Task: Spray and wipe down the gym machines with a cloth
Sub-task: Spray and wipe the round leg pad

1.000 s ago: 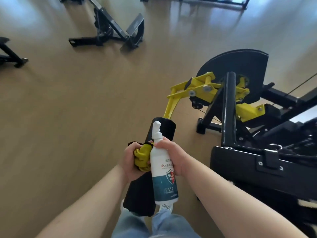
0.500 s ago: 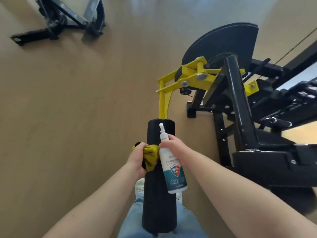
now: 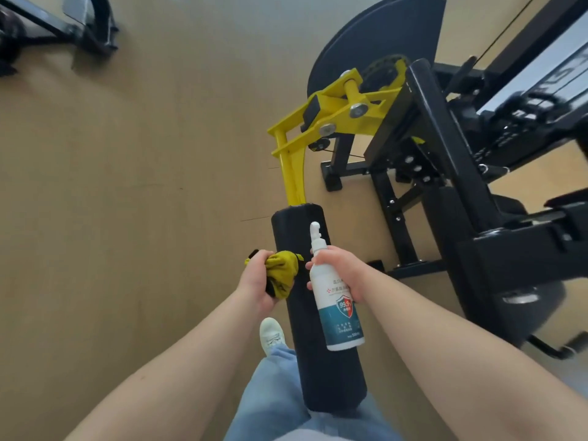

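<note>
Well, the black roller pad [image 3: 305, 329] is the piece being cleaned, and it sits in the lower centre of the frame, its long axis running from just above the person's jeans up toward the yellow lever arm [image 3: 294, 176] that carries it. Both hands are level with its upper half, one on each flank. The left hand [image 3: 257, 281] is on the pad's left side with its fingers curled tight round a bunched yellow cloth [image 3: 281, 273]; the cloth looks to be touching the pad's left edge, though I can't be sure it is pressed on. The right hand [image 3: 340, 268] is wrapped round the shoulder of the white spray bottle [image 3: 337, 300], which lies in front of the pad's right side and nearly parallel to it, nozzle [image 3: 315, 229] toward the pad's top end; no finger is on the pump head. I'd judge the cloth hand the nearer for a wipe, and the stroke should follow the pad's length, down toward the bottom of the frame or up to its cap
</note>
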`<state>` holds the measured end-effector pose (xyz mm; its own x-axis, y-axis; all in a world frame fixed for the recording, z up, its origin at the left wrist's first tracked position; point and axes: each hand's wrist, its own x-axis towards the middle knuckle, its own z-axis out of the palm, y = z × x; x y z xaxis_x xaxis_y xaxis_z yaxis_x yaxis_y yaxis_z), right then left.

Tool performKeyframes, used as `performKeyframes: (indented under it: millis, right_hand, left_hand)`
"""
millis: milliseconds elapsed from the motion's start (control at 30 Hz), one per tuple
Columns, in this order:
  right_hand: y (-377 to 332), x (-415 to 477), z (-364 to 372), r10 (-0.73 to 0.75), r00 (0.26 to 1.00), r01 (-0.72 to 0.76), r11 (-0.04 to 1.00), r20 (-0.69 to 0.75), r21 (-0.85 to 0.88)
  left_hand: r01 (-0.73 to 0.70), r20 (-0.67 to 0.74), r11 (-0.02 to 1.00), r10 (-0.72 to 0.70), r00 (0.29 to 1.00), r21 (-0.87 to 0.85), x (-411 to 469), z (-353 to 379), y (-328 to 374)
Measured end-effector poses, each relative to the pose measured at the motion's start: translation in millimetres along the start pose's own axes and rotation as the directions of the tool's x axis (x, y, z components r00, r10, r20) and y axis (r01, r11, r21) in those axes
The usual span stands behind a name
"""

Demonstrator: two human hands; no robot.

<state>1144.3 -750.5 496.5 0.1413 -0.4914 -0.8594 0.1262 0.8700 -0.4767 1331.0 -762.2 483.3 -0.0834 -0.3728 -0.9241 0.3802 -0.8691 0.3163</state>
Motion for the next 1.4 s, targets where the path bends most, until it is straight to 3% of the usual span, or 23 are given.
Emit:
performKeyframes:
  millis: [600, 1200, 1400]
  right_hand:
    - [102.1, -82.3, -23.1, -0.059, 0.995, 0.059, 0.998, 0.078, -0.002]
    - [192.5, -139.1, -47.7, -0.061, 0.990, 0.092, 0.960, 0.126, -0.263]
    - [216.3, -140.8, -60.7, 0.012, 0.993, 0.045, 0.878, 0.116, -0.477]
  left_hand:
    - [-0.015, 0.012, 1.000, 0.015, 1.000, -0.008, -61.2, -24.6, -97.9]
    - [-0.062, -0.010, 0.987, 0.062, 0.998, -0.148, -106.8, -51.8, -182.6]
    - [-0.066, -0.029, 0.985, 0.062, 0.998, -0.157, -105.8, -49.9, -196.0]
